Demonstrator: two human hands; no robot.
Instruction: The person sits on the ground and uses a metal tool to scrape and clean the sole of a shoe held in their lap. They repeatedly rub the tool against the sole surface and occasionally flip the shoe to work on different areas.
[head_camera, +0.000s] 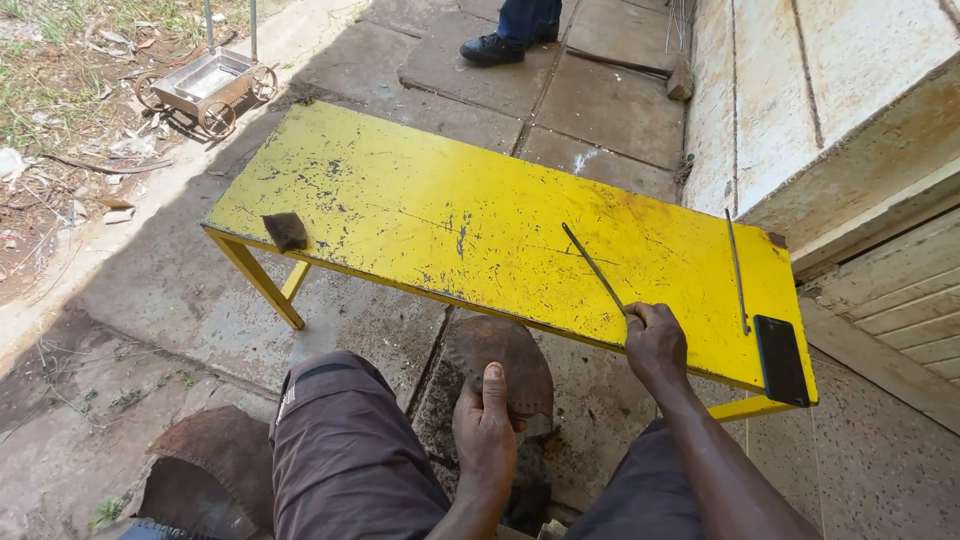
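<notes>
Fingers of the right hand clamp the thin metal rod's near end on the yellow counter, lower right; left hand grips a rusty disc at bottom centre.

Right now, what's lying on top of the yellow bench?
On the yellow bench: a dark block, two thin rods and a black phone. The right hand covers one rod's end.

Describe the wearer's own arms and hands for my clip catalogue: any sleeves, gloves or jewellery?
Both forearms are bare, with no sleeve reaching into view. The left hand and the right hand wear no gloves, and no ring, watch or bracelet shows on either. The only clothing in view is the dark brown-grey trousers over the knees.
</notes>
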